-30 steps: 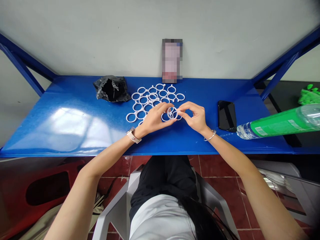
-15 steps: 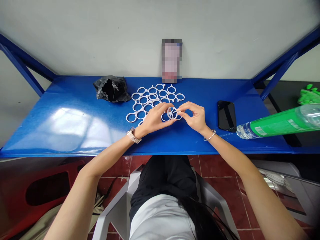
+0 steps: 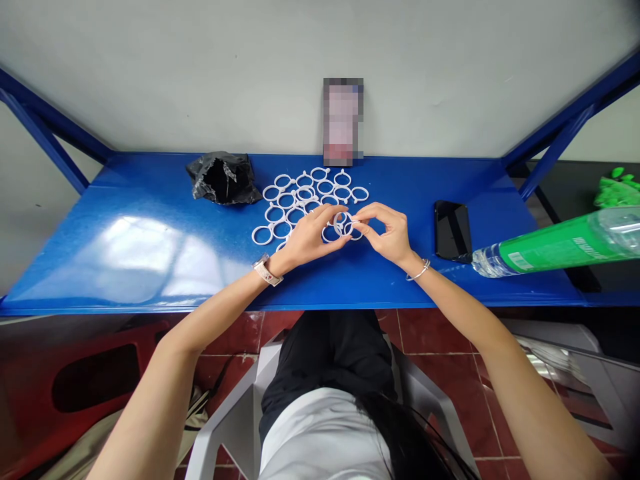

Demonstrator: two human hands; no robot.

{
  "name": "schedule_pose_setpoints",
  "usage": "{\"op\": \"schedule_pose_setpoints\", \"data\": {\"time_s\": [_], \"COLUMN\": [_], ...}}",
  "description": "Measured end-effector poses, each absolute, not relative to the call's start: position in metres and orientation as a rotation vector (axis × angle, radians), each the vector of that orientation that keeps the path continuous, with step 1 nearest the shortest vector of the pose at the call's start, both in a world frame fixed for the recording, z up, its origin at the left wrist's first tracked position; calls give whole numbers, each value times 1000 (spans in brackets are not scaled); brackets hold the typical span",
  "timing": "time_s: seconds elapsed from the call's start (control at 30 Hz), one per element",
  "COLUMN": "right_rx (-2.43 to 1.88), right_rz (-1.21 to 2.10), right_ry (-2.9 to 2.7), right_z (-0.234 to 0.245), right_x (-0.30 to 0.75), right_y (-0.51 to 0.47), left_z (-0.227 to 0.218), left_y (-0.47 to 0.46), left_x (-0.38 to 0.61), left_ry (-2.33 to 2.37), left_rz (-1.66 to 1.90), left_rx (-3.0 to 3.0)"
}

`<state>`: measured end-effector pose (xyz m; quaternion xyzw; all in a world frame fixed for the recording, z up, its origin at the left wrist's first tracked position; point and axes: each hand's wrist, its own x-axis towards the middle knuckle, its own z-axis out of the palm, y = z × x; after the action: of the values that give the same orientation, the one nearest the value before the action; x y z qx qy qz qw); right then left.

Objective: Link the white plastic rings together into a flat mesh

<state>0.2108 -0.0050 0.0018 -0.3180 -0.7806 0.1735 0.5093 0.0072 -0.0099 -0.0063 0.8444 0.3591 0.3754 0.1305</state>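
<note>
My left hand [image 3: 309, 239] and my right hand [image 3: 387, 233] meet over the middle of the blue table [image 3: 150, 233]. Both pinch one white plastic ring [image 3: 342, 224] between fingertips, held just above the tabletop. Several more white rings [image 3: 300, 197] lie spread flat on the table just behind and to the left of my hands. A watch sits on my left wrist and a thin bangle on my right.
A crumpled black plastic bag [image 3: 223, 177] lies at the back left. A black phone [image 3: 453, 230] rests to the right of my hands, beside a green-labelled bottle [image 3: 555, 250] lying on its side. A blurred upright card [image 3: 343, 121] leans on the wall.
</note>
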Motion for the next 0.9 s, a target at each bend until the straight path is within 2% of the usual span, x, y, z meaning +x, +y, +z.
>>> {"op": "schedule_pose_setpoints", "data": {"time_s": [0.4,0.9], "right_rx": [-753,-770], "right_rz": [478,378], "right_ry": [-1962,-1959], "right_z": [1,2], "right_x": [210,210], "right_y": [-4,-5], "left_z": [-9,-3], "left_y": [-7,-10], "left_x": [7,8], "left_ry": [969,913], "left_rz": [1101,1008], "left_rx": [2351,2319]}}
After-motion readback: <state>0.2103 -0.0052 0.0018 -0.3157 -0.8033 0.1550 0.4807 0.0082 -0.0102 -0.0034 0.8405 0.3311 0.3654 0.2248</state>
